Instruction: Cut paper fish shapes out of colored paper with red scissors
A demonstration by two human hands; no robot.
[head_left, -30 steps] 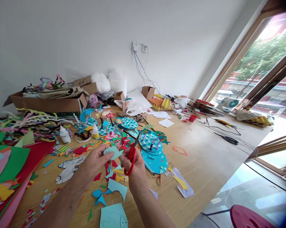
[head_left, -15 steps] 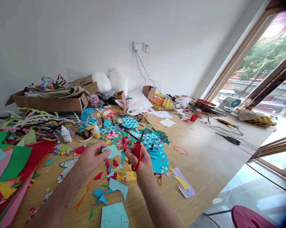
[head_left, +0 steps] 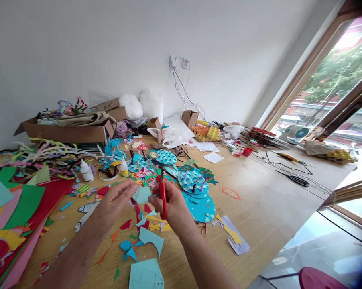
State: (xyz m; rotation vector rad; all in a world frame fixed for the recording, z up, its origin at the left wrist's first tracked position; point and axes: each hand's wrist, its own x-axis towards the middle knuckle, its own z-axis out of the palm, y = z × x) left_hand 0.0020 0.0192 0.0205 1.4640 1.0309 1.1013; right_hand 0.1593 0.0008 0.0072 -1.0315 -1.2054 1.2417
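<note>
My left hand (head_left: pixel 121 198) pinches the left edge of a small light-blue paper piece (head_left: pixel 143 195). My right hand (head_left: pixel 170 200) holds red-handled scissors (head_left: pixel 163 196), their blades pointing away toward the wall, and its fingertips touch the right edge of the same paper. Below the hands lie light-blue offcuts (head_left: pixel 151 239) and a light-blue sheet with a pencilled fish outline (head_left: pixel 146 275). Just right of my right hand sit round blue paper shapes (head_left: pixel 200 204) with scale-like texture.
Coloured sheets (head_left: pixel 27 200) are stacked at the left, near pipe cleaners and a glue bottle (head_left: pixel 86 171). A cardboard box (head_left: pixel 66 132) stands against the wall. Black scissors (head_left: pixel 293 178) and cables lie on the right. A maroon stool (head_left: pixel 319 279) is at the lower right.
My right hand has shifted slightly left, turning the scissors more upright. Its fingertips have come to the paper's right edge. The view has shifted slightly.
</note>
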